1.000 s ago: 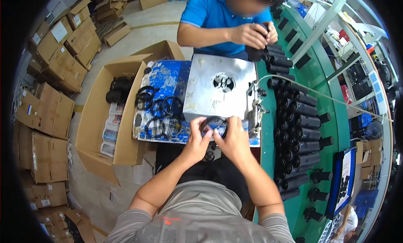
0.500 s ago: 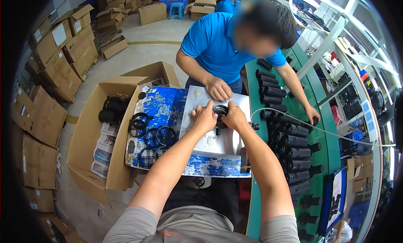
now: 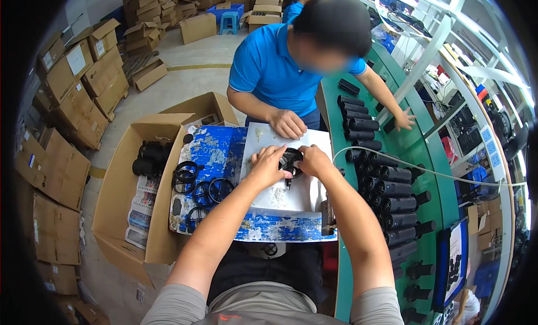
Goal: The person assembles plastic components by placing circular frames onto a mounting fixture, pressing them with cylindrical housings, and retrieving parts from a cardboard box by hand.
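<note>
My left hand (image 3: 268,166) and my right hand (image 3: 316,162) grip a round black ring-shaped part (image 3: 290,158) from both sides. It sits over a shiny metal plate (image 3: 277,199), with a short black stub pointing toward me. The fingers of both hands are bent around its rim, and they partly cover it. Left of the plate, several thin black rings (image 3: 221,190) lie on the worn blue tabletop (image 3: 221,137), partly behind my left forearm. Across from me, a co-worker's hand (image 3: 288,124) rests at the plate's far edge.
An open cardboard box (image 3: 115,213) with black parts stands left of the tabletop. To the right, several black cylinders (image 3: 394,189) lie in rows on a green bench (image 3: 443,204). A pale cable (image 3: 412,165) arches over them. The co-worker's other hand (image 3: 403,120) reaches above the bench.
The co-worker's bench-side hand has come away from a black part and moved farther back, fingers spread. My hands still grip the round part, which now shows more of its open ring.
</note>
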Available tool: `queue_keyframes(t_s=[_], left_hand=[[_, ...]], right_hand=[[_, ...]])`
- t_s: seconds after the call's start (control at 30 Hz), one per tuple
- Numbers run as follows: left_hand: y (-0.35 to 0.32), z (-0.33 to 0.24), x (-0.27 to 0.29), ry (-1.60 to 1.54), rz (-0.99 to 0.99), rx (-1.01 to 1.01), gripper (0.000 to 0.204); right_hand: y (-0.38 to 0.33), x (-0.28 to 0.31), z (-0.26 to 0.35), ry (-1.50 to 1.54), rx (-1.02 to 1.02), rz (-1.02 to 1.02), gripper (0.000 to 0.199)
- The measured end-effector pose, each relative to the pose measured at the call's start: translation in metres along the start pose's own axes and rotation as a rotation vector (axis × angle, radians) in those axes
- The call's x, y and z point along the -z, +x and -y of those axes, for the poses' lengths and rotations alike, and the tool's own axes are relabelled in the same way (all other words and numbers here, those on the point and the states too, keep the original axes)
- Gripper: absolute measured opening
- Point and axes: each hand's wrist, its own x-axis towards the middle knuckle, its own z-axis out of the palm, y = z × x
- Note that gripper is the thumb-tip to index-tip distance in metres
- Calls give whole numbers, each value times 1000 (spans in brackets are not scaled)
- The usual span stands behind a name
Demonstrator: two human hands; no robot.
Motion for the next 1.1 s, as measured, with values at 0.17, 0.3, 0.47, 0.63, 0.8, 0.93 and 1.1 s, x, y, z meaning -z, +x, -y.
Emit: queue_keyframes(t_s=[0.17,0.3,0.47,0.63,0.8,0.93,1.1], left_hand=[[-6,-5,19,124,72,131,95],[10,-28,6,189,109,69,97],[-3,-17,20,168,81,117,88],[-9,0,27,170,190,114,61],[5,-3,21,167,261,-86,43],[1,12,22,151,269,-156,33],[-5,21,9,148,186,-188,30]], right_hand=[[-59,53,-38,394,-36,-561,30],[-134,-34,-184,-67,-28,-363,46],[-183,-75,-146,91,-122,-229,51],[-138,6,-79,91,-145,-537,36],[-35,25,4,13,131,-239,41],[19,-6,33,-245,-76,-1,44],[34,-20,38,-345,-88,-17,34]])
